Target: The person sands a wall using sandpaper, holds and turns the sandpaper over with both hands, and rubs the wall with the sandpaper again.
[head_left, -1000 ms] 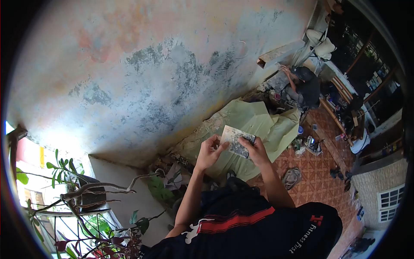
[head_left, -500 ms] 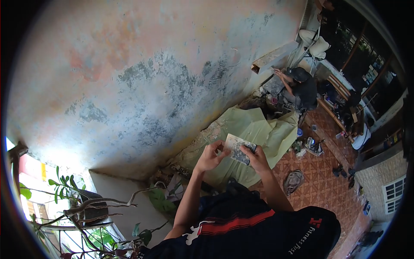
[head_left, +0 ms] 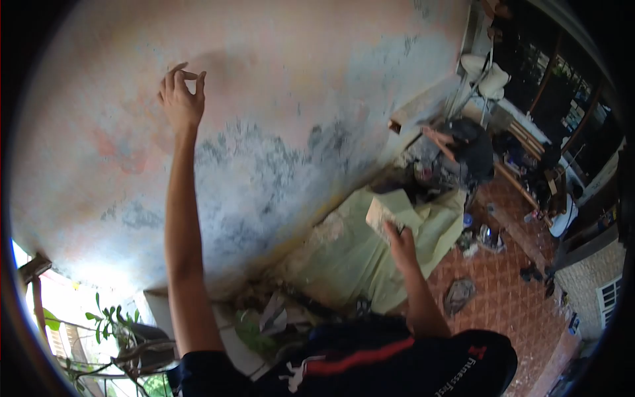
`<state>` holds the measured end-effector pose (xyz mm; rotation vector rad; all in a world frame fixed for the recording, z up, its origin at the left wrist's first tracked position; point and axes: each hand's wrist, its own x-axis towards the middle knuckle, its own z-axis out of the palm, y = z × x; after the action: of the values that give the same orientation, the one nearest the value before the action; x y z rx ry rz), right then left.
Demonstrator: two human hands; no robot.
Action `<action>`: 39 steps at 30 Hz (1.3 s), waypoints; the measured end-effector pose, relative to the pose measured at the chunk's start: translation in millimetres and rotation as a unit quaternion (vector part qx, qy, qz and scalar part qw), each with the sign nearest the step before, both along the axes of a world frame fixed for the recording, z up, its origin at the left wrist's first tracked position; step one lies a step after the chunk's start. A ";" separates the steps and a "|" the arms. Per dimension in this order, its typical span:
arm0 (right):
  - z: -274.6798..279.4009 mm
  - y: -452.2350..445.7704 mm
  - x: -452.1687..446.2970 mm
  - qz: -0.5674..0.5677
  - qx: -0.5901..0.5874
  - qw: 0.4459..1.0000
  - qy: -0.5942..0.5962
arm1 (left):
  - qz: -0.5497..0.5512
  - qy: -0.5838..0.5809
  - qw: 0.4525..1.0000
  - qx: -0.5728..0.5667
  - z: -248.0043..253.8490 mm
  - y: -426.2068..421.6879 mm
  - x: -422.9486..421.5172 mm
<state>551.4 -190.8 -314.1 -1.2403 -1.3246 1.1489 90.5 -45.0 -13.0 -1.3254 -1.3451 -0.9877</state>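
Observation:
My left hand [head_left: 182,99] is raised against or close to the stained wall [head_left: 264,86], its fingers apart and curved with nothing visible between them. Lower and to the right, my right hand [head_left: 401,246] grips a small pale rectangular card [head_left: 385,217] by its lower right edge, thumb on top. Beneath the card lies a pale green sheet [head_left: 344,258] spread along the foot of the wall. Blue and grey worn patches [head_left: 258,172] mark the wall between my two arms.
A co-worker in a dark cap [head_left: 473,149] crouches by the wall's far end. Red patterned tiles [head_left: 493,298] cover the floor, with a rumpled bag [head_left: 459,295] on them. Plants [head_left: 122,331] stand at the lower left. A white chair [head_left: 488,76] is at the upper right.
My left hand has left the card and risen up and left to the wall. My right hand still holds the card, now slightly lower and tilted differently.

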 end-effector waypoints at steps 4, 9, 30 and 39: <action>-34.9 69.1 -33.3 0.025 0.085 0.996 -0.010 | 0.074 0.110 0.991 0.033 41.7 69.4 -41.3; -13.0 191.8 -116.7 0.026 0.239 0.967 -0.087 | 0.136 0.158 0.972 0.106 47.4 118.0 -50.5; 58.2 438.8 -296.4 -0.238 0.540 0.802 -0.095 | 0.134 0.205 0.958 0.148 44.0 124.6 -67.8; 44.7 434.0 -290.7 -0.211 0.539 0.806 -0.124 | 0.143 0.203 0.959 0.136 41.3 124.0 -62.0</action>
<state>260.7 243.2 -269.5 -0.7262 -1.4361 -0.1713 28.5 79.0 28.3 -1.0207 -1.0072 -0.6313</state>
